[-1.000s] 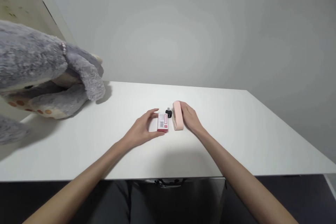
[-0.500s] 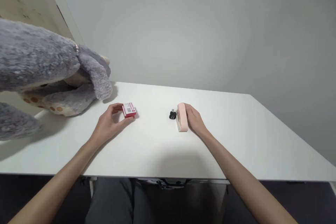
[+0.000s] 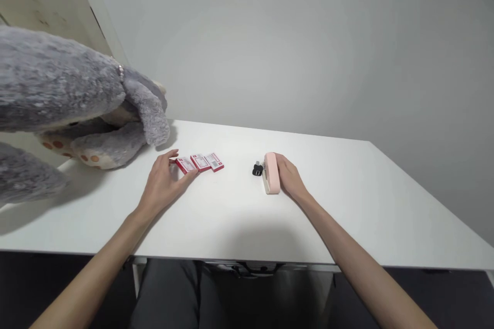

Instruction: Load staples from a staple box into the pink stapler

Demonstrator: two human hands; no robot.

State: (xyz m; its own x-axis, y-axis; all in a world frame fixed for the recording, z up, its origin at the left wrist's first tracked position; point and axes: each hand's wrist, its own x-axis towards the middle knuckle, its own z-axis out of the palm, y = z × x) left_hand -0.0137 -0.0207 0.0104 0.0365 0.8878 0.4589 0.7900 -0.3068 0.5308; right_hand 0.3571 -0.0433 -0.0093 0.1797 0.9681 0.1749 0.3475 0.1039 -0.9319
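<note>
Three small red-and-white boxes lie side by side on the white table: a left box (image 3: 186, 165), a middle box (image 3: 200, 162) and a right box (image 3: 214, 161). My left hand (image 3: 162, 180) is curved around the left box, fingers at its far left side and thumb along the near edge, reaching the middle box. My right hand (image 3: 290, 177) is closed against the right side of a pink stapler (image 3: 272, 174) on the table; some fingertips are hidden behind it. Just left of the stapler sits a small black piece (image 3: 257, 169) with a metal end.
Large grey plush toys (image 3: 57, 82) fill the left side and overhang the white table (image 3: 239, 216). A grey wall (image 3: 270, 51) rises behind the table's back edge. My legs (image 3: 165, 293) are below the front edge.
The red-and-white boxes, stacked between my left fingers before, are now spread in a row to the right. My right hand and the stapler stay in place; the view has shifted slightly.
</note>
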